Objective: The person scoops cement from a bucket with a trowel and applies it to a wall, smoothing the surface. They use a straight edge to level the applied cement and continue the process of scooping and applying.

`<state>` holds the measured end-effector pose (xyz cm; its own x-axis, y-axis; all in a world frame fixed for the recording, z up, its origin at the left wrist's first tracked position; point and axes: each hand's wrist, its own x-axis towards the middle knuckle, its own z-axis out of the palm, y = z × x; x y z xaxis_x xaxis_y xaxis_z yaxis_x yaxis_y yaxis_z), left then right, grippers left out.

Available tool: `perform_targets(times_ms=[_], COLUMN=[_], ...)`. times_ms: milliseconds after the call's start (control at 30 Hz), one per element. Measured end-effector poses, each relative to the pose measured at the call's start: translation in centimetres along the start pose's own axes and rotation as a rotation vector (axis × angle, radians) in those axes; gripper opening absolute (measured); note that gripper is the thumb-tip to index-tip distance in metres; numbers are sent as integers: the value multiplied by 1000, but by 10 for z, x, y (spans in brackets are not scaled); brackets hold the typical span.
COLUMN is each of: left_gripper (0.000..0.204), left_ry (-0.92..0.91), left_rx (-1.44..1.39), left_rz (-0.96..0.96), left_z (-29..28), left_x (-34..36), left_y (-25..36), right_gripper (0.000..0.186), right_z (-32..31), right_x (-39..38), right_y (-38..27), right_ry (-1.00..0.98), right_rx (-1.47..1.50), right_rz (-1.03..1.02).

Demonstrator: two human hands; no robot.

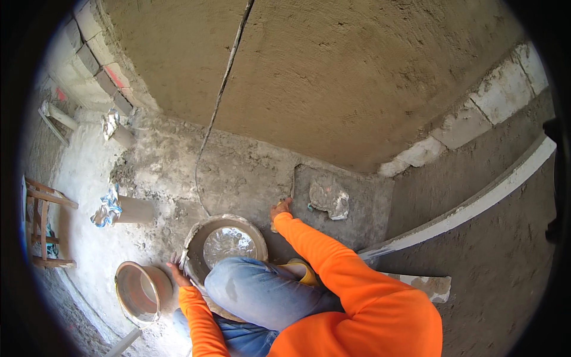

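Your right hand (pixel 281 209) is curled round a trowel-like tool (pixel 292 188), beside the pale lump (pixel 329 199); your left hand (pixel 178 272) meets the basin (pixel 262 243), grip unclear. Leaning there could spill its liquid (pixel 229 243).

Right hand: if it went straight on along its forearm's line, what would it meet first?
The right hand would probably meet the cable first, ahead and to the left. Depth there is unclear, so it might miss it and reach the wall instead.

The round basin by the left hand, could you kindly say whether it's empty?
Not empty: the basin holds what looks like liquid, its surface brightly reflecting; depth unclear.
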<state>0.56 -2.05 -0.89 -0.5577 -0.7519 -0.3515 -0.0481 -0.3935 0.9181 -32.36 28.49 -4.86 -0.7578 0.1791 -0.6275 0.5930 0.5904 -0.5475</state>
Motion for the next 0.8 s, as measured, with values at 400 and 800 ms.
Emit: perform_targets(times_ms=[400, 800], left_gripper=[77, 77], left_ry=[68, 2], left_rx=[75, -17], left_rz=[34, 76], left_z=[2, 14], left_x=[1, -15], left_y=[-3, 9], right_gripper=[88, 46], right_z=[-45, -253], right_x=[-11, 58], right_y=[-52, -96], right_ry=[-55, -100], right_rx=[-165, -1040], right_rz=[54, -688])
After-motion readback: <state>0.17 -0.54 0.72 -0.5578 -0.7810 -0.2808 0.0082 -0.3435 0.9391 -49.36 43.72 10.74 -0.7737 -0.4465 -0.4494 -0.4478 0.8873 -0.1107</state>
